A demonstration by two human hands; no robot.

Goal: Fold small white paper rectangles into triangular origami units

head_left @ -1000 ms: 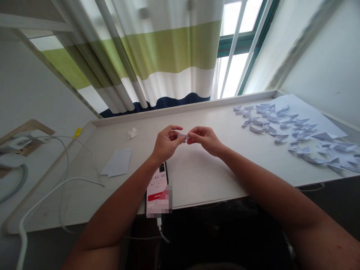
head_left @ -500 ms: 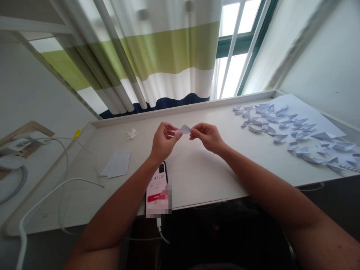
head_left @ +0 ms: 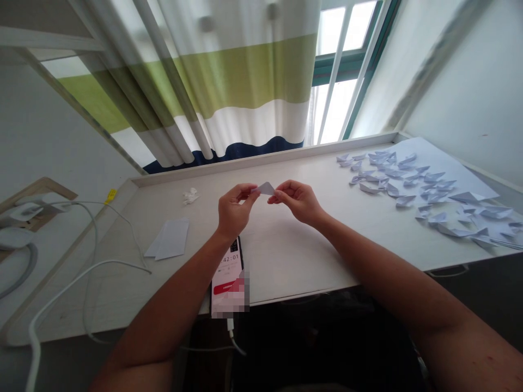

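Observation:
Between my hands, above the white desk (head_left: 286,261), is a small folded piece of white paper (head_left: 267,188) with a pointed top. My left hand (head_left: 237,209) pinches its left corner between thumb and fingers. At the right corner, my right hand (head_left: 297,200) grips it with the thumb and bent fingers. Below my left wrist lies a phone (head_left: 229,272) with a timer on its screen, partly covered by my forearm. Flat white paper slips (head_left: 171,238) rest to the left of my left arm.
Many folded paper boats (head_left: 394,189) spread over the desk's right side, near a large white sheet (head_left: 469,174). A crumpled white scrap (head_left: 190,196) lies toward the back left. White cables (head_left: 90,267) cross the left end, and a curtain (head_left: 245,76) hangs behind.
The folded paper has tilted, and its visible face now looks darker. My hands have shifted slightly left and closer together, still pinching it.

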